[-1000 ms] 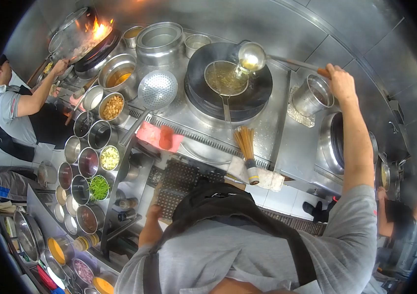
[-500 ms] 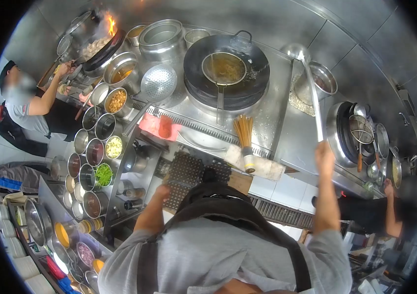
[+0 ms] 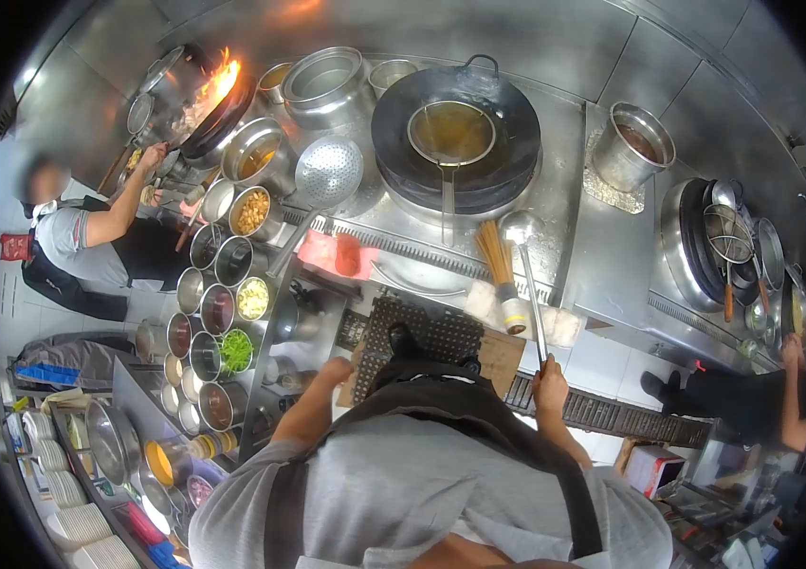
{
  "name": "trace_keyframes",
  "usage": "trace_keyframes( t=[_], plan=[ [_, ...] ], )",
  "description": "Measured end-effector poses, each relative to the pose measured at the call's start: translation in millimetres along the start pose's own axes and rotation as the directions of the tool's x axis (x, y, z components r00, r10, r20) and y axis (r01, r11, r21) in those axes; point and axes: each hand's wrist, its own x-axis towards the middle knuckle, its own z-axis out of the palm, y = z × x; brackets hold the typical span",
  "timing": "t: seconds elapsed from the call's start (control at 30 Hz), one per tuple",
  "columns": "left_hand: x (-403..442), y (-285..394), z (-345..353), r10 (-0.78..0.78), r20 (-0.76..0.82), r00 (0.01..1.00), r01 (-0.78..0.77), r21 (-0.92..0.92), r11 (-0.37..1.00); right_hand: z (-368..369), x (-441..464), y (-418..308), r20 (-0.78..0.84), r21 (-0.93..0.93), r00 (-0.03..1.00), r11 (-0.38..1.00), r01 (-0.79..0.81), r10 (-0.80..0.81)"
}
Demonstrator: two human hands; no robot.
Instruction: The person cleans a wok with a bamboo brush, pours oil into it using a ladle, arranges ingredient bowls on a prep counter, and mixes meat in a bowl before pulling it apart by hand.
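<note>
My right hand [image 3: 549, 384] is closed around the long handle of a metal ladle [image 3: 520, 226]. The ladle's bowl is at the stove's front edge, just right of a bamboo wok brush [image 3: 495, 256]. At my left side, my left hand [image 3: 335, 370] is beside the prep counter; its fingers do not show clearly. In front of me a black wok [image 3: 393, 142] sits on the burner, with a fine mesh strainer [image 3: 448, 175] over it and yellowish liquid showing through. A perforated skimmer [image 3: 329, 171] lies left of the wok.
Several metal pots of ingredients, including chopped greens [image 3: 236, 351], stand at left. A co-worker [image 3: 104, 228] there handles a flaming wok [image 3: 223, 119]. A pot of dark liquid [image 3: 635, 142] stands back right. Another person [image 3: 754, 398] is at right, near stacked woks [image 3: 692, 247].
My right hand has come down and left, bringing the ladle from beside the back right pot to the stove's front edge. The flames at the co-worker's wok are larger. My view has shifted slightly.
</note>
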Motion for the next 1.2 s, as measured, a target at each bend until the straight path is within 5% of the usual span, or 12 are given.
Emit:
trace_keyframes(
  t=[0.17, 0.2, 0.3, 0.37, 0.43, 0.5, 0.57, 0.6, 0.77, 1.03, 1.17, 1.2],
  plan=[
    [0.8, -21.8, -25.2, 0.015, 0.047, 0.999, -0.014, -0.018, 1.0, -14.1, 13.9, -20.8, 0.178, -0.106, 0.983, 0.994, -0.024, 0.043],
    [11.4, -48.8, 3.6, -0.136, -0.012, 0.991, 0.121, -0.38, 0.917, -33.0, 20.0, -41.4, 0.059, 0.05, 0.998, 0.998, 0.025, -0.028],
    [-2.0, -60.4, -17.0, -0.458, 0.127, 0.88, 0.332, -0.854, 0.401, -48.2, 65.2, -99.7, -0.323, 0.17, 0.929, 0.955, 0.243, -0.178],
    [-7.8, -78.9, -13.7, -0.551, 0.304, 0.777, 0.401, -0.914, 0.061, -61.4, 99.8, -166.6, -0.097, 0.613, 0.993, 0.781, 0.116, -0.071],
    [-2.1, -136.9, 42.0, -0.129, -0.089, 0.988, 0.02, -0.745, 0.667, -37.0, 137.4, -220.3, 0.298, 0.922, 0.953, 0.242, -0.302, 0.053],
    [-13.7, -139.7, 30.5, -0.287, 0.135, 0.948, 0.29, -0.735, 0.613, -43.7, 162.6, -282.7, 0.504, 0.861, 0.862, -0.11, -0.497, 0.051],
    [-24.3, -158.3, 44.8, 0.112, -0.249, 0.962, -0.104, 0.046, 0.994, -24.6, 195.4, -303.1, 0.514, 0.853, 0.857, -0.135, -0.505, 0.041],
    [-28.4, -156.7, 47.0, -0.198, -0.13, 0.972, 0.133, -0.391, 0.911, -15.4, 209.8, -309.8, 0.525, 0.843, 0.851, -0.161, -0.513, 0.038],
    [-65.3, -131.4, 32.6, -0.459, -0.035, 0.888, 0.255, -0.793, 0.554, -25.3, 256.6, -319.0, 0.519, 0.846, 0.854, -0.167, -0.506, 0.038],
    [-11.9, -85.4, 94.3, -0.101, -0.12, 0.988, 0.088, -0.103, 0.991, -71.2, 289.1, -262.2, 0.401, 0.907, 0.914, -0.109, -0.406, -0.068],
    [-6.9, -29.6, -9.1, -0.379, 0.174, 0.909, 0.415, -0.285, 0.864, -92.9, 304.6, -219.2, 0.349, 0.937, 0.933, 0.007, -0.35, -0.081],
    [-9.9, -24.3, -19.2, -0.176, -0.046, 0.983, 0.169, -0.12, 0.978, -104.2, 304.6, -210.3, 0.303, 0.952, 0.951, 0.076, -0.298, -0.063]
  ],
)
